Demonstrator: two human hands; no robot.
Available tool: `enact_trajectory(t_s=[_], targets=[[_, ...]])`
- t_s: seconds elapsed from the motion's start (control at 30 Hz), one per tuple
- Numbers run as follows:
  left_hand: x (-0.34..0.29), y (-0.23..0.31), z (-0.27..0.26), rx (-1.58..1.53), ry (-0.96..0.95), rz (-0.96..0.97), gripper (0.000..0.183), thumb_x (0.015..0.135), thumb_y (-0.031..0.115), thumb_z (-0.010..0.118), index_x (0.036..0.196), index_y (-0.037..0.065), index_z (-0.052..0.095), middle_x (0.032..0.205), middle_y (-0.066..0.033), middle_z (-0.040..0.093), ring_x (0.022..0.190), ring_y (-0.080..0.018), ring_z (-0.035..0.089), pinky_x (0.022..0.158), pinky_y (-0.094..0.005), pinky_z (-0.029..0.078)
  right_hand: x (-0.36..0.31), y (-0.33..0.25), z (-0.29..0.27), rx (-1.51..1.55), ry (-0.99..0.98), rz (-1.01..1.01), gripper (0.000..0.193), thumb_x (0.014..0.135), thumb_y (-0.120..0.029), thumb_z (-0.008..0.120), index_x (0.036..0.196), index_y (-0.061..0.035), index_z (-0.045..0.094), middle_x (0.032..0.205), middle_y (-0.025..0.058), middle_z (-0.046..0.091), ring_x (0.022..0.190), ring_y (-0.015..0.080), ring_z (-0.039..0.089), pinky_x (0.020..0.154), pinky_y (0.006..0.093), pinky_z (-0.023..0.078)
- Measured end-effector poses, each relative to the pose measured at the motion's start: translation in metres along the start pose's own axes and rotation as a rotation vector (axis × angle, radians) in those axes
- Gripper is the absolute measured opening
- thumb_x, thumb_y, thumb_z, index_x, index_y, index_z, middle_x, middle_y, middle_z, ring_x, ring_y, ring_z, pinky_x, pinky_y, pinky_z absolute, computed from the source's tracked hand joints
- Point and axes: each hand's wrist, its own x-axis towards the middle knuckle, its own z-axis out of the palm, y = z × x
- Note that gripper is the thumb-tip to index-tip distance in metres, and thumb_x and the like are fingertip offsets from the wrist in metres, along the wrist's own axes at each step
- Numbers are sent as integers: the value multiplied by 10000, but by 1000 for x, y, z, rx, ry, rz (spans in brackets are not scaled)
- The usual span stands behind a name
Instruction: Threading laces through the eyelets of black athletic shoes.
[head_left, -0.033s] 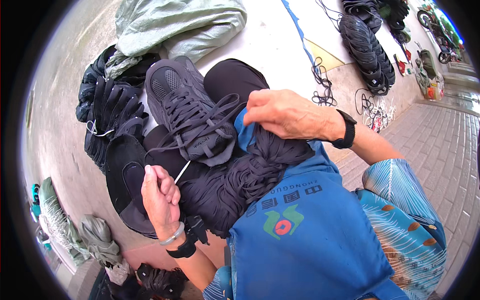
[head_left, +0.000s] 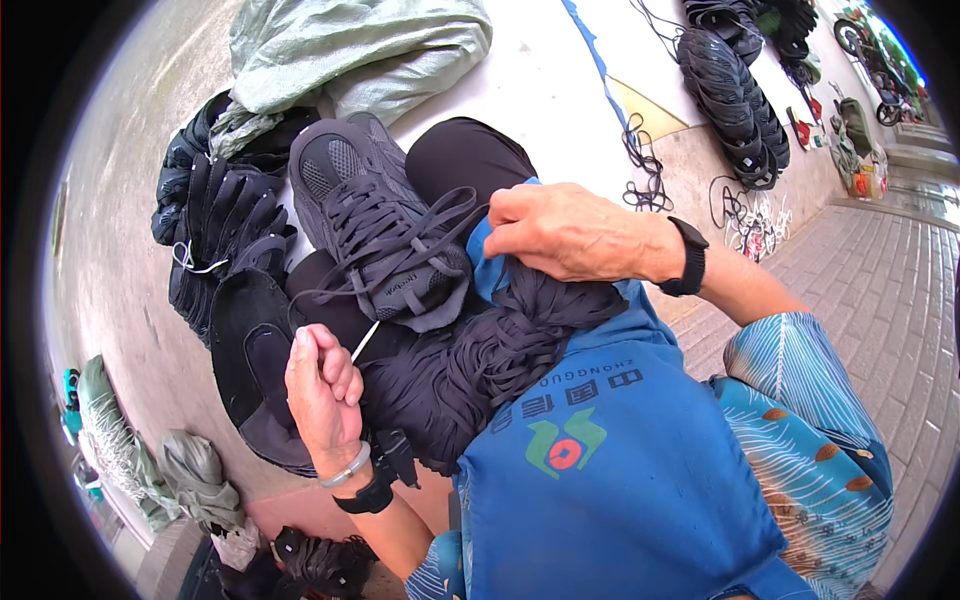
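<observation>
Pale grey concrete ground [head_left: 130,270] spreads along the left; grey rectangular paving bricks [head_left: 860,290] run down the right, shiny farther off. A dark two-wheeled motorbike [head_left: 873,66] stands upper right in daylight.

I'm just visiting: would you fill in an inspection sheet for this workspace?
Surface: person's lap, partly under a blue apron.
Job's things: dark laced shoe; dark lace bundle beside it.
Clutter: stacked dark shoes at left; pale green sack.
Hands: left hand curled near a thin pale stick, grip unclear; right hand pinched above the bundle, grip unclear.
Cables: nothing seen; dark strings look like laces.
Surroundings: paved walkway, motorbike beyond.
</observation>
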Motion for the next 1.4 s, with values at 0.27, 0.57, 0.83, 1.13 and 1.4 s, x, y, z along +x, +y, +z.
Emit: enact_trajectory(t_s=[0.27,0.57,0.83,1.13,1.4], targets=[[5,-15,44,565,-209,-93,268,969,238,584,1075,-2,641,620,92,398,473,10,289,404,-174,211,2,4,19,-327,-186,-61,154,787,-182,593,735,-41,631,827,97,521,700,242,618,617,371,503],[28,-19,69,728,-77,151,270,977,219,575,1108,0,665,628,26,525,569,-41,461,520,-203,357,9,4,16,-27,-67,8,114,833,-95,589,823,-22,502,833,129,486,727,328,590,621,430,483],[36,-33,68,761,-89,164,246,956,243,620,1067,27,655,617,51,520,459,-13,373,404,-186,254,28,15,28,72,172,26,137,861,-145,621,845,-19,569,834,147,551,719,344,610,599,439,493],[35,-33,73,797,-32,278,240,920,147,659,1085,-27,667,673,34,578,569,-34,496,508,-195,372,41,12,29,-1,105,76,118,872,-125,609,856,-36,532,839,129,520,747,346,596,606,440,474],[36,-37,74,858,-2,383,205,895,86,675,1068,-24,682,652,39,553,572,-40,506,520,-202,408,50,-1,33,-36,78,11,102,783,-50,600,842,9,543,820,136,525,752,334,610,622,427,512]])
